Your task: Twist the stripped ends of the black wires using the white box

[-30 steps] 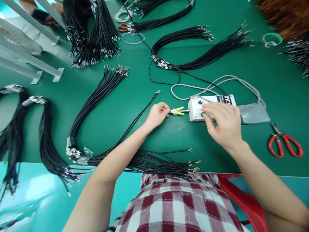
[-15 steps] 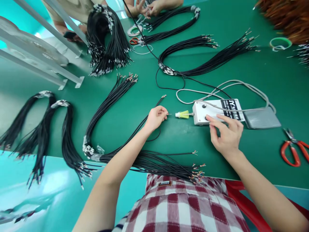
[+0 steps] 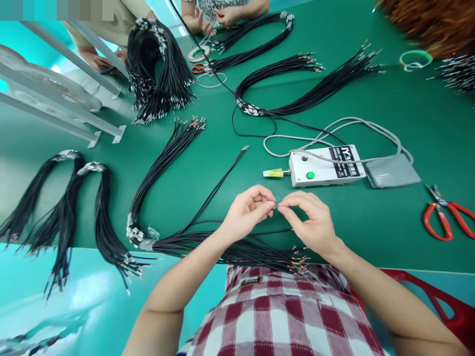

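My left hand [image 3: 249,211] is closed in a pinch on the end of a thin black cable, most of which is hidden behind the hand. Fingertip to fingertip with it, my right hand [image 3: 310,220] pinches the cable's bare wire tip [image 3: 276,206]; the tip is very small. Below and behind my hands lies a bundle of black cables [image 3: 248,251] with stripped coloured ends at the right. Beyond them stands a white box [image 3: 315,159] with a bright green button [image 3: 310,175]. A yellow-green tip [image 3: 273,173] sticks out from its left side.
Right of the box lies a grey pedal [image 3: 393,170], with red-handled pliers [image 3: 441,202] nearer me. More tied black cable bundles [image 3: 159,74] lie at the left and back. Metal posts [image 3: 92,94] rise at the left. Two people are across the green table [image 3: 371,222].
My right hand has left the box and come over to the wire tip at my left hand. My left hand has moved nearer me and slightly right. The green button is now uncovered.
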Action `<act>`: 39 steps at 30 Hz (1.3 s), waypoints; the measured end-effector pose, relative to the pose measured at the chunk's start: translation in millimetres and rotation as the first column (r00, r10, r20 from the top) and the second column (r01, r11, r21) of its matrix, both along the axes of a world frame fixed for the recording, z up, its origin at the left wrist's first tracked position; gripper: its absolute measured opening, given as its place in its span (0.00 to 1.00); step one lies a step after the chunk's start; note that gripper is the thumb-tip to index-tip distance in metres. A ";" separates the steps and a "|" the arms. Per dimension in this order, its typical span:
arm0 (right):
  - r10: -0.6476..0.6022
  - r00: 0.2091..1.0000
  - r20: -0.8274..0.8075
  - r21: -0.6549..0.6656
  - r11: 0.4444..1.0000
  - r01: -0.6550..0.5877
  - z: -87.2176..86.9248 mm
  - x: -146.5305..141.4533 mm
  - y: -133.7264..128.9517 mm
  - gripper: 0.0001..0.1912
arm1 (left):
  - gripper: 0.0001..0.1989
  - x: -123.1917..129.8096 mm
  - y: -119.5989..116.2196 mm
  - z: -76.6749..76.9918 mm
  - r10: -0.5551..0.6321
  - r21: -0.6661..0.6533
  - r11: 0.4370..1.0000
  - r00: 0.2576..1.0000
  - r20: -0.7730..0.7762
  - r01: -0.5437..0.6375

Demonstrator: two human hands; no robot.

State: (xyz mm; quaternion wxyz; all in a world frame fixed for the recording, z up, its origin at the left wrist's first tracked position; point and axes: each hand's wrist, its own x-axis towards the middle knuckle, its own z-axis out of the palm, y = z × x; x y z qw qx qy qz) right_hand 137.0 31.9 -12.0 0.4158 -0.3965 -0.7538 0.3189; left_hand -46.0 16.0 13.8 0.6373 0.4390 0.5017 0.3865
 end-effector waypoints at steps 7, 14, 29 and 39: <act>-0.018 1.000 0.001 -0.064 0.998 0.018 -4.1 9.3 -4.2 0.05 | 0.09 -12.7 -12.7 -12.9 -0.045 0.190 0.974 0.931 -0.362 0.121; -0.186 0.969 -0.161 -0.169 0.973 0.158 -9.8 22.2 -0.5 0.06 | 0.05 -13.8 -22.1 -14.8 0.101 0.293 0.956 0.903 -0.418 0.029; -0.200 0.968 -0.150 -0.283 0.947 0.152 -28.0 32.0 2.6 0.07 | 0.05 -0.1 -29.4 -11.9 0.305 0.551 0.816 0.680 -0.667 0.174; -0.224 0.968 -0.114 -0.328 0.928 0.176 -46.0 44.2 7.8 0.09 | 0.05 -48.3 17.6 -43.8 0.268 0.421 0.889 0.541 -0.797 0.182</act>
